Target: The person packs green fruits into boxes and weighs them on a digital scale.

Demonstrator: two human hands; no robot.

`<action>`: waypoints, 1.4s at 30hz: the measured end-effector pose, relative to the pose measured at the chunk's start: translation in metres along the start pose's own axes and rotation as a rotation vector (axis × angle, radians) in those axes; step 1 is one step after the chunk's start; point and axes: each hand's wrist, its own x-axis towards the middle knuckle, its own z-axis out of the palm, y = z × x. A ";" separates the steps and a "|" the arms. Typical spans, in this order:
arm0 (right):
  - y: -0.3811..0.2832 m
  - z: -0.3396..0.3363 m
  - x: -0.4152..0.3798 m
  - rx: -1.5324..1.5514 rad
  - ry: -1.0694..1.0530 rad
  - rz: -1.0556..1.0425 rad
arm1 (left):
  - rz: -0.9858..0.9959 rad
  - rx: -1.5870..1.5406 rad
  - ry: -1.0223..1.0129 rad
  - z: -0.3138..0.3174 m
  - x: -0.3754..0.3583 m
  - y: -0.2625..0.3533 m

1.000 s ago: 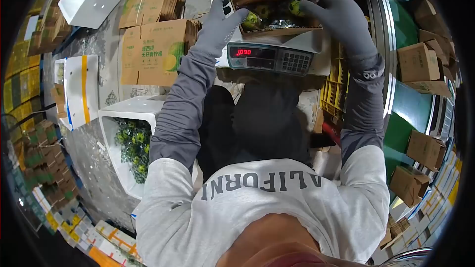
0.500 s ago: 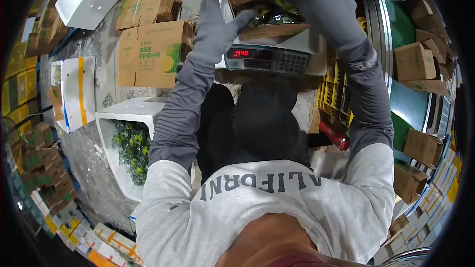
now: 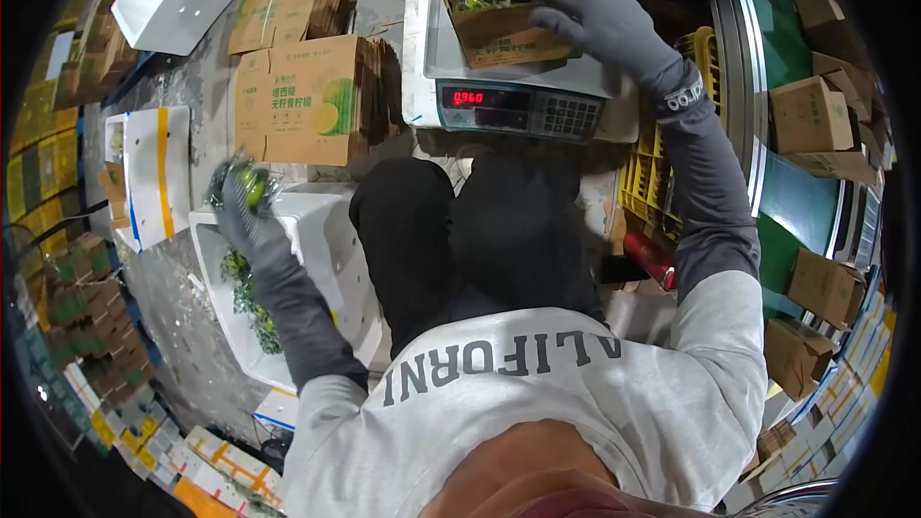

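My left hand (image 3: pixel 245 221), in a grey glove, is closed on a clear bag of limes (image 3: pixel 257 187), held over the far edge of a white foam box (image 3: pixel 317 230). More bagged green limes (image 3: pixel 251 302) lie inside that box. My right hand (image 3: pixel 604 29), gloved too, reaches over the right side of an open cardboard carton (image 3: pixel 513 46), its thumb and fingers apart. The carton sits tilted on a digital scale (image 3: pixel 523 113) whose red display reads 0.960. Some green contents in clear wrap (image 3: pixel 484 2) show within the carton.
Folded printed cartons (image 3: pixel 297 101) stand in stacks left of the scale. A perforated white foam box (image 3: pixel 182 0) lies at the upper left. To the right are a yellow crate (image 3: pixel 645 177), a metal rail (image 3: pixel 739 86) and a green conveyor (image 3: pixel 791 201) with small cartons (image 3: pixel 811 115).
My left hand has moved from the carton down to the foam box and taken a bag of limes. The carton has shifted up and turned; the display fell from 1.440 to 0.960.
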 end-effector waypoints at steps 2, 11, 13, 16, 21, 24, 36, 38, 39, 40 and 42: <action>-0.005 0.000 -0.007 0.072 -0.081 0.036 | 0.357 0.429 0.023 -0.089 -0.005 -0.024; -0.058 -0.004 -0.046 -0.026 -0.177 -0.014 | 0.058 1.545 0.366 -0.138 -0.044 0.003; -0.059 -0.018 -0.044 -0.023 -0.053 -0.007 | 0.242 1.364 0.235 -0.114 -0.034 -0.009; -0.058 -0.032 -0.042 -0.009 0.039 0.068 | 0.294 1.337 0.075 -0.054 -0.018 -0.014; -0.055 -0.052 -0.054 0.012 0.111 0.175 | 0.335 1.244 -0.075 0.002 -0.005 -0.012; -0.050 -0.060 -0.068 0.088 0.134 0.297 | 0.407 1.266 0.074 -0.028 0.006 -0.029; -0.043 -0.031 -0.104 0.441 0.195 0.623 | -0.256 1.540 -0.112 -0.306 0.012 -0.204; -0.048 -0.032 -0.100 0.449 0.208 0.610 | -0.444 1.201 0.063 -0.269 0.017 -0.184; -0.051 -0.032 -0.097 0.454 0.218 0.611 | -0.476 1.150 0.080 -0.258 0.023 -0.178; -0.054 -0.033 -0.095 0.459 0.231 0.612 | -0.500 1.117 0.087 -0.248 0.029 -0.173; -0.060 -0.034 -0.093 0.462 0.258 0.586 | -0.527 1.070 0.081 -0.234 0.040 -0.168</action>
